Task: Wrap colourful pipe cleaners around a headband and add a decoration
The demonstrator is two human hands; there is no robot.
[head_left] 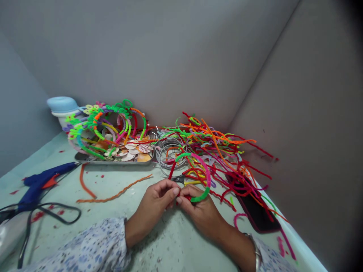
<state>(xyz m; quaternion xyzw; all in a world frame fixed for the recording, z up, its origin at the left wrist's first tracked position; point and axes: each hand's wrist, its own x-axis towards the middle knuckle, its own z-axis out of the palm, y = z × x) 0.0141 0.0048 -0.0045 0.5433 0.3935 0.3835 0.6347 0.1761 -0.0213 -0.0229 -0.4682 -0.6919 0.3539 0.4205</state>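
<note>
Between my two hands is a pipe-cleaner ring wrapped in red, green and pink fuzzy sections, held upright at its lower part. My left hand pinches the red left side of the ring with thumb and forefinger. My right hand is closed on its lower red part, the green section arching over the knuckles. Both thumb tips nearly meet, and the fingers hide what lies between them. Just behind the hands lie yellow-handled pliers and a coil of silver wire.
A metal tray holds shells and several finished pipe-cleaner rings. Loose pipe cleaners pile up at the back right, partly over a dark phone. At left are a blue glue gun with its cord, and a blue-lidded container stands behind.
</note>
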